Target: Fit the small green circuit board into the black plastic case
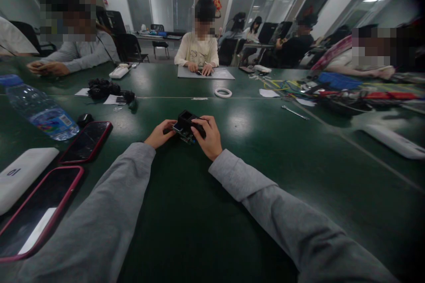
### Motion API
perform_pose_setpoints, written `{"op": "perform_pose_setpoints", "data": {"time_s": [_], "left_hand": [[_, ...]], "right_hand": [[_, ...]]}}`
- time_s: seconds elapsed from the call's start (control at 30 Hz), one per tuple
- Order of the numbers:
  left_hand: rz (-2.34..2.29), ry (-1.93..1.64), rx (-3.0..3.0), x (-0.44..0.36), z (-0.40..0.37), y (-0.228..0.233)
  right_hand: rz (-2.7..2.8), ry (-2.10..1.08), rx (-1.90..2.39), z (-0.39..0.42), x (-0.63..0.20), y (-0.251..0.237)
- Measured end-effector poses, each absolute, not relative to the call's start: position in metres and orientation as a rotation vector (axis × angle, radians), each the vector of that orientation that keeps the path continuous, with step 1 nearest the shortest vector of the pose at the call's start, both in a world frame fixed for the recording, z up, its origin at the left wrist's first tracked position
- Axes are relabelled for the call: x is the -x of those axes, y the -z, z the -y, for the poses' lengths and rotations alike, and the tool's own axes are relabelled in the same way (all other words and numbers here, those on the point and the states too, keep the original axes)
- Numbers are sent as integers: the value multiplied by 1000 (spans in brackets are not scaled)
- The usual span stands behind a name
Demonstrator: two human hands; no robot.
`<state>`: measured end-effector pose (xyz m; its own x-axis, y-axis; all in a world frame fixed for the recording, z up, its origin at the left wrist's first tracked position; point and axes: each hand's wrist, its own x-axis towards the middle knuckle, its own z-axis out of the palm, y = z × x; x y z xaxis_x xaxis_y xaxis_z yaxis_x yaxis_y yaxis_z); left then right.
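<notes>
While both forearms reach in over the dark green table (206,225), the hands meet at a black device (186,117), which sits in front of the person, at or just above the tabletop; the view does not settle which. The left hand (161,133) grips the device at its left edge between thumb and fingers. The right hand (210,136) is closed around the device's right side, fingers bent over the top. A square recess opens in the device's upper face, and small exposed parts show at its near edge, too small to make out.

Beyond the device and a little to its right lies a white ring (223,96); farther right of the device is a metal wrench (295,112), and past that a blue tray (338,80) among tangled cables. Left of the device lie a phone in a red case (86,142) and a tilted water bottle (43,110), with a second phone (40,212) and a white block (28,172) nearer the person. A black bundle (101,89) rests beyond the device to the left. Straight across from the device, a co-worker (198,48) bends over a pale board (212,74).
</notes>
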<state>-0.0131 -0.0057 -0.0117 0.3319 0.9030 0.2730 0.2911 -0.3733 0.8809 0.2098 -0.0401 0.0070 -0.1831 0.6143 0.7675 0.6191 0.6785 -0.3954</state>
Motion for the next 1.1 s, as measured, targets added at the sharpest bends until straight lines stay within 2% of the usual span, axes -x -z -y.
{"op": "perform_pose_setpoints", "data": {"time_s": [1.1], "left_hand": [[-1070,-1039,-1837,13,3,14]], "right_hand": [[1958,-59,939,40,-207,-4]]}}
